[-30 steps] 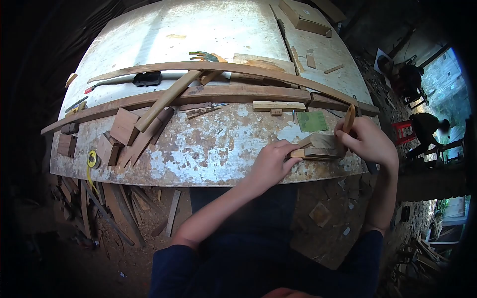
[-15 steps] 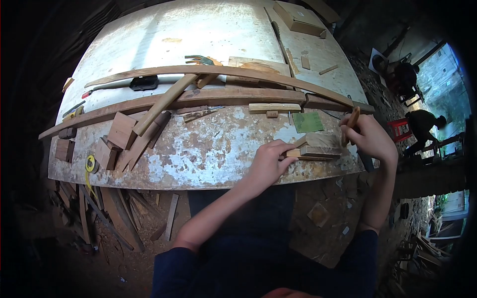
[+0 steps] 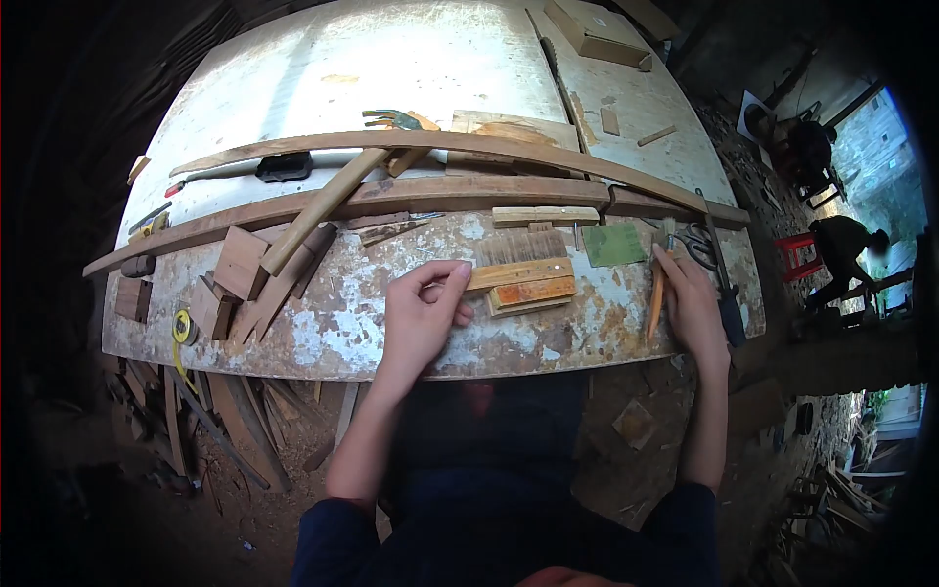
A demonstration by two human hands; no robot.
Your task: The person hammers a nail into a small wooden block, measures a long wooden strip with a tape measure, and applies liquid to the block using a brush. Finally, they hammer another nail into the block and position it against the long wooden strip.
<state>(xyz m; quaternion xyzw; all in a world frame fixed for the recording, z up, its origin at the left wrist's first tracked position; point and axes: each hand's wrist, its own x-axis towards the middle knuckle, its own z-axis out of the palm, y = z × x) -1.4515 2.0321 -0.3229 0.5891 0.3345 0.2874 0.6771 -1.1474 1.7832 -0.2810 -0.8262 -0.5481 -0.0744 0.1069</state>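
Observation:
My left hand [image 3: 427, 311] pinches the left end of a narrow wooden strip [image 3: 523, 273]. Just below the strip lies a small wooden block with an orange-stained face [image 3: 531, 292]. Above it is a grey-brown piece of wood [image 3: 516, 246]. My right hand [image 3: 688, 298] is at the right of the bench, its fingers round a brush with a wooden handle [image 3: 657, 293], bristles upward. The green sandpaper square [image 3: 613, 245] lies to the left of the brush.
Long wooden beams [image 3: 430, 195] cross the bench [image 3: 411, 342]. A hammer [image 3: 323, 210], wood blocks [image 3: 241, 262] and a yellow tape measure [image 3: 183, 326] are at left. Scissors [image 3: 699, 245] and a saw [image 3: 724, 274] lie right. A person [image 3: 841, 249] is beyond, at right.
My left hand has moved left with the strip, and the block by it has shifted left, showing its orange face. My right hand has come down and left, and the brush now points bristles up.

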